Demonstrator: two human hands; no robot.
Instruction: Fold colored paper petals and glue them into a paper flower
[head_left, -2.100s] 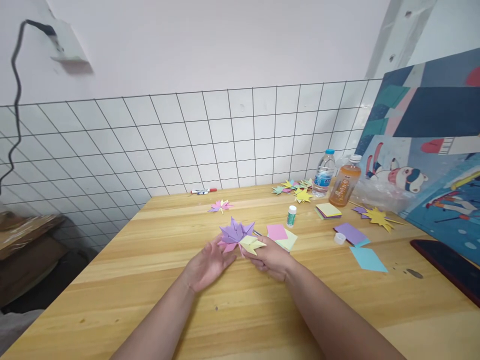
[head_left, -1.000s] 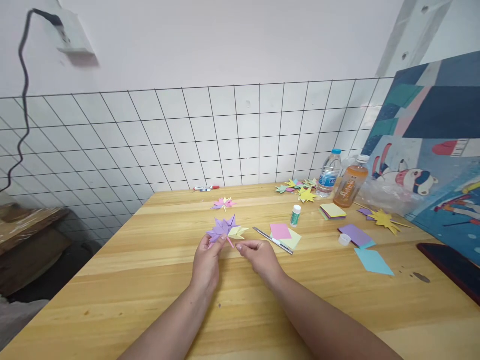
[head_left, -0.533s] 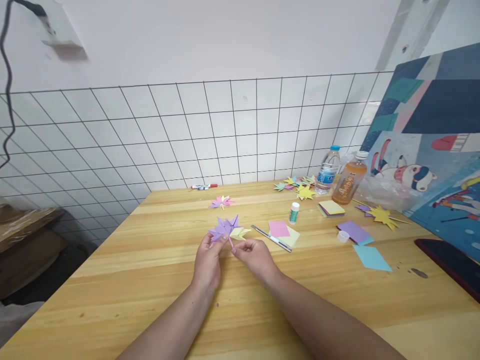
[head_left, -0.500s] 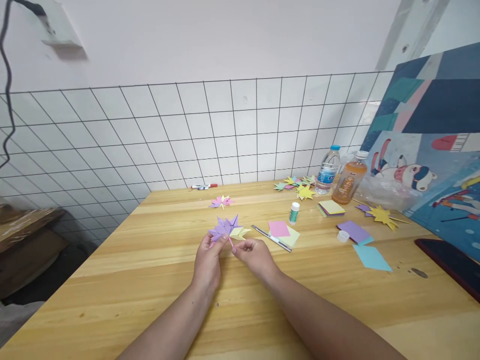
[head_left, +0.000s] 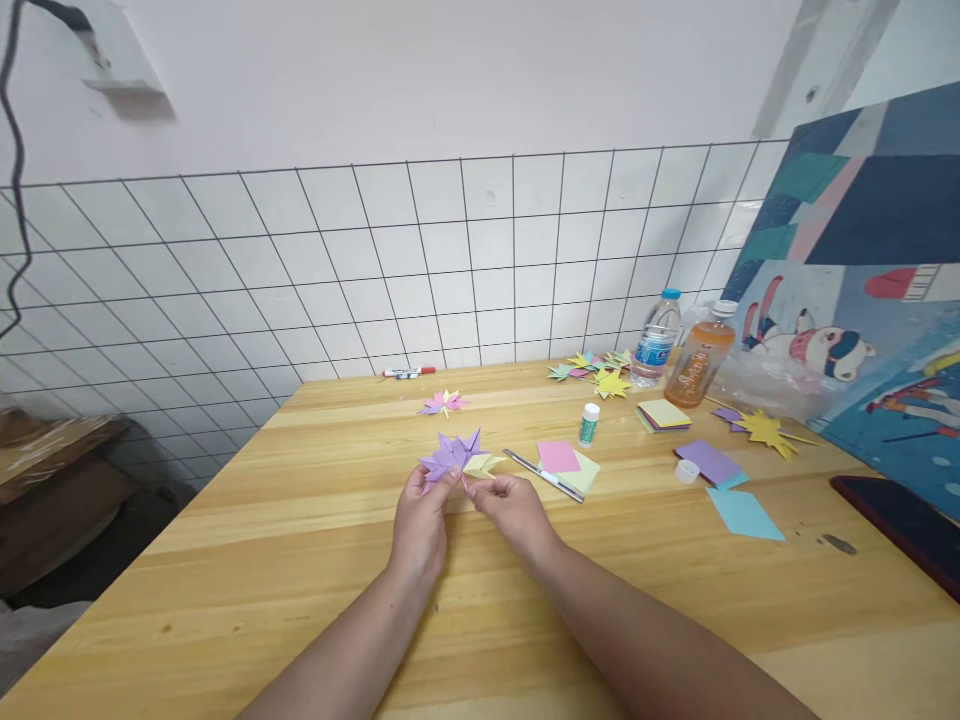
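Note:
A folded paper flower (head_left: 454, 455) with purple, pale yellow and pink petals is held up over the near middle of the table. My left hand (head_left: 421, 508) grips its left and lower side, thumb on the front. At its lower right, my right hand (head_left: 511, 506) pinches a pink part of the same flower between thumb and fingertips. The fingers of the left hand behind the paper are hidden. Just right of my right hand lie a silver craft knife or pen (head_left: 544, 474) and a pink paper square (head_left: 559, 457) on a pale yellow sheet (head_left: 588, 474).
A glue stick (head_left: 589, 425) stands beyond the squares; its white cap (head_left: 686, 471) lies rightward. Another paper flower (head_left: 444, 402) and markers (head_left: 409, 373) are farther back. Right side: water bottle (head_left: 654, 345), orange drink bottle (head_left: 699, 358), paper stack (head_left: 663, 415), blue sheet (head_left: 746, 514), phone (head_left: 896, 530).
Both hands and the flower have shifted slightly right. The pink part at the flower's bottom is now more covered by the right fingers, which sit closer in.

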